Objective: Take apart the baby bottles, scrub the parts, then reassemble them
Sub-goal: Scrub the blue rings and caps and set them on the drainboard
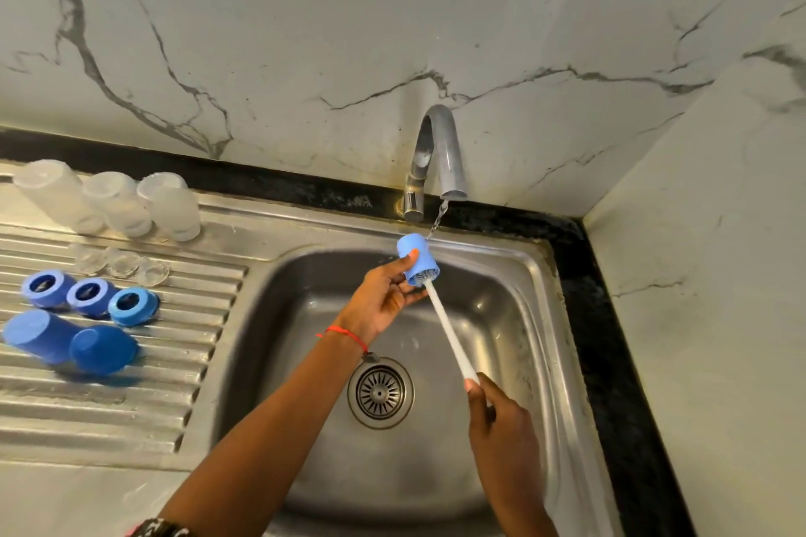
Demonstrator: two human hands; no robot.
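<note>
The right hand [501, 414] grips the white brush handle [449, 327]; the left hand [384, 296] pinches a blue cap [414, 257] over the sink [514, 275], bristles inside, beside the tap's [440, 153] trickle. Bottles [113, 201], collars [87, 292] and nipples [122, 264] lie apart on the drainboard [109, 397]: disassembly done, scrubbing underway, reassembly pending.

White marble-veined walls [305, 35] meet above a black counter edge [610, 318].

brush head [422, 275] hidden inside blue cap [416, 259], left bottle [52, 194] blurred
</note>
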